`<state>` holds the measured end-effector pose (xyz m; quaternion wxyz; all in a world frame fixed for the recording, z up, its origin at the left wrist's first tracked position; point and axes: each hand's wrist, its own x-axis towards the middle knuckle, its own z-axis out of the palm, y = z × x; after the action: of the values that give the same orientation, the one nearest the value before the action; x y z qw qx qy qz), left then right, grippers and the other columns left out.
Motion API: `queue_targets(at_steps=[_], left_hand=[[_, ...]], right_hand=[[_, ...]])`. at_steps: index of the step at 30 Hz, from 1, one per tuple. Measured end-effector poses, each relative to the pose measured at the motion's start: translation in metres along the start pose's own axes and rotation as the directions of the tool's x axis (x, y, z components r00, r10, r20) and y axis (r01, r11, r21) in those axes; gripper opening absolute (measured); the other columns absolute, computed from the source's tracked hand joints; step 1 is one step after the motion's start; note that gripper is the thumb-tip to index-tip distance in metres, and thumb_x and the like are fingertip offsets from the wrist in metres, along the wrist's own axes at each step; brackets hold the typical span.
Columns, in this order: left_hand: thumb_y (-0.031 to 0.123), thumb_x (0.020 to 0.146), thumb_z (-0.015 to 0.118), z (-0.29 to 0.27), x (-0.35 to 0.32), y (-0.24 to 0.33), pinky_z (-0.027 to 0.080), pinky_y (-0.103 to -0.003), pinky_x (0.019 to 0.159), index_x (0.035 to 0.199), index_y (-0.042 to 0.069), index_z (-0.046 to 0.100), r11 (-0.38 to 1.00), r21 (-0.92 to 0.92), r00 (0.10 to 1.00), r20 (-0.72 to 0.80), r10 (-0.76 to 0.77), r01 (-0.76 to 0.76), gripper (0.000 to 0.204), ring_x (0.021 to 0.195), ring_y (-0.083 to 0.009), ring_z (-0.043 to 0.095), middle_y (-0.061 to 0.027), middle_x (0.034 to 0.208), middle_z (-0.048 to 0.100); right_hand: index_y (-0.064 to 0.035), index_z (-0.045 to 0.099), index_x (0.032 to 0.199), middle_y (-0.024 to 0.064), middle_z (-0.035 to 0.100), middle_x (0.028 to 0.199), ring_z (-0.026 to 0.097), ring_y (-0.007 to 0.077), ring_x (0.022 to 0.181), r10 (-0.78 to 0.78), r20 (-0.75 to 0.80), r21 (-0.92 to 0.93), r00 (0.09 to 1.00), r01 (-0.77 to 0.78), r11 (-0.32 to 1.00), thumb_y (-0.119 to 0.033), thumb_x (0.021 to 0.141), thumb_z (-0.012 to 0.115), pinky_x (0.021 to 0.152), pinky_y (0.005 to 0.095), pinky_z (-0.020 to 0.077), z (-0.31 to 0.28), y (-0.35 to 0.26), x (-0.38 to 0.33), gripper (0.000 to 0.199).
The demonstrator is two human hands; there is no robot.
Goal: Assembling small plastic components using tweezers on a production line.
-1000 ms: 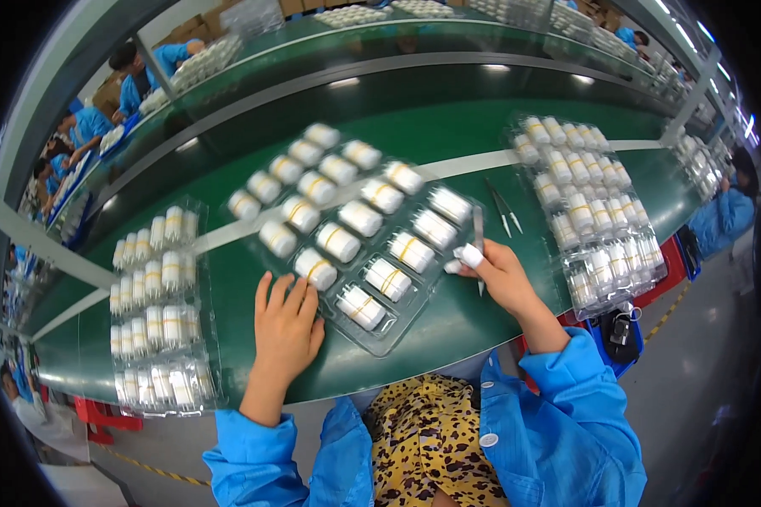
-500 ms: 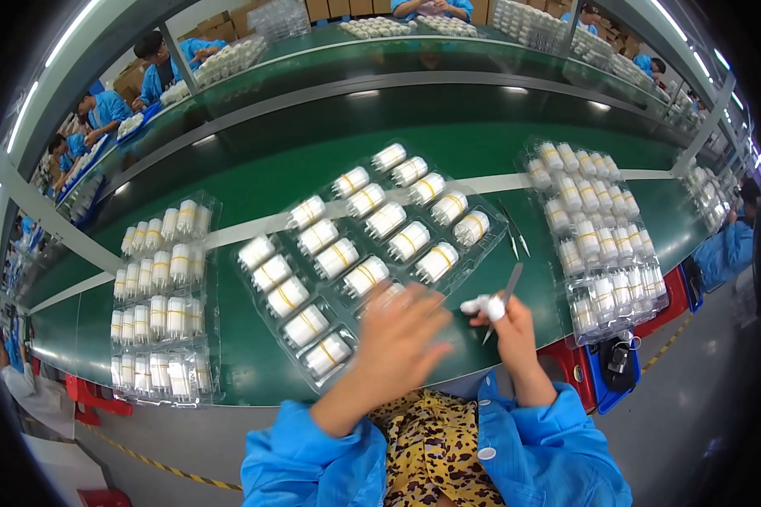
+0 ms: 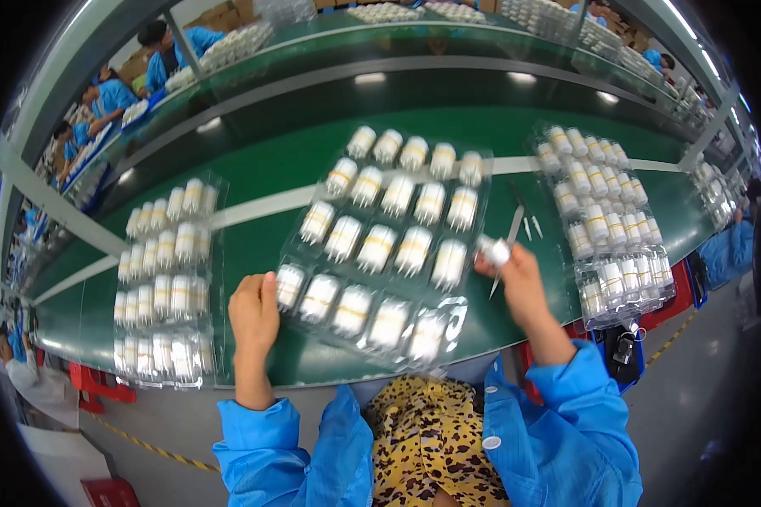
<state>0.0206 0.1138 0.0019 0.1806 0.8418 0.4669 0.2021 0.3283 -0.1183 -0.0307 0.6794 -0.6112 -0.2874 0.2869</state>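
Observation:
A clear plastic tray (image 3: 347, 279) lies tilted on the green table in front of me, holding rows of white cylinders (image 3: 376, 247) with yellow bands and thin pins. My left hand (image 3: 254, 314) is at the tray's near left corner, fingers bent and the thumb on its edge. Beside the tray's right edge, my right hand (image 3: 516, 272) grips metal tweezers (image 3: 517, 221), pointed end downward. White coverings (image 3: 494, 250) sit on the fingertips of that hand. The near right part of the tray is blurred.
Filled trays stand to the left (image 3: 162, 291) and right (image 3: 604, 224). A second pair of tweezers (image 3: 533, 226) lies right of the middle tray. Red stools and a blue bin (image 3: 624, 372) are beyond the table's front edge. Co-workers in blue (image 3: 110, 99) sit across the line.
The middle tray has turned clockwise, its rows now running more nearly level. My left hand has moved from over the tray to its left corner. My right hand has risen slightly, still holding the tweezers.

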Motion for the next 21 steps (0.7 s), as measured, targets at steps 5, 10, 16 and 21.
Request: queue_targets(at_steps=[5, 10, 16, 21], left_hand=[[0.015, 0.086, 0.058, 0.027, -0.049, 0.047, 0.042, -0.037, 0.068, 0.122, 0.001, 0.053, 0.945, -0.259, 0.978, -0.099, 0.181, -0.201, 0.039, 0.074, -0.0273, 0.054, -0.0122, 0.085, 0.053], [0.018, 0.084, 0.059, 0.046, -0.057, 0.058, 0.032, -0.037, 0.083, 0.129, 0.003, 0.049, 0.955, -0.184, 0.968, -0.130, 0.213, -0.234, 0.048, 0.090, -0.0264, 0.042, -0.0131, 0.097, 0.043], [0.018, 0.079, 0.064, 0.048, -0.066, 0.056, 0.032, -0.041, 0.087, 0.118, 0.002, 0.053, 0.917, -0.322, 0.968, -0.168, 0.188, -0.234, 0.044, 0.095, -0.0306, 0.042, -0.0148, 0.102, 0.041], [0.010, 0.076, 0.066, 0.041, -0.081, 0.070, 0.027, -0.045, 0.098, 0.120, 0.001, 0.050, 0.894, -0.056, 0.871, -0.260, 0.417, -0.444, 0.047, 0.110, -0.0349, 0.044, -0.0216, 0.126, 0.043]], right_hand=[[0.0016, 0.058, 0.104, 0.0032, 0.062, 0.094, 0.057, 0.0097, 0.087, -0.070, -0.097, 0.061, 0.993, 0.076, 0.995, -0.020, 0.094, 0.054, 0.084, 0.0233, 0.0466, -0.009, -0.007, 0.074, 0.025], [-0.0005, 0.058, 0.104, 0.0036, 0.060, 0.096, 0.057, 0.0091, 0.088, -0.050, -0.066, 0.086, 0.997, 0.055, 0.995, -0.023, 0.094, 0.054, 0.084, 0.0239, 0.0466, -0.008, -0.002, 0.087, 0.025], [-0.0007, 0.058, 0.108, 0.0056, 0.062, 0.096, 0.060, 0.0126, 0.091, -0.027, -0.093, 0.107, 0.995, 0.037, 0.994, -0.026, 0.095, 0.053, 0.087, 0.0278, 0.0485, -0.018, -0.005, 0.053, 0.028], [-0.0002, 0.058, 0.105, 0.0061, 0.063, 0.098, 0.056, 0.0085, 0.087, -0.413, -0.260, -0.360, 0.873, 0.309, 0.880, -0.021, 0.097, 0.049, 0.076, 0.0219, 0.0426, -0.041, -0.011, 0.024, 0.024]])
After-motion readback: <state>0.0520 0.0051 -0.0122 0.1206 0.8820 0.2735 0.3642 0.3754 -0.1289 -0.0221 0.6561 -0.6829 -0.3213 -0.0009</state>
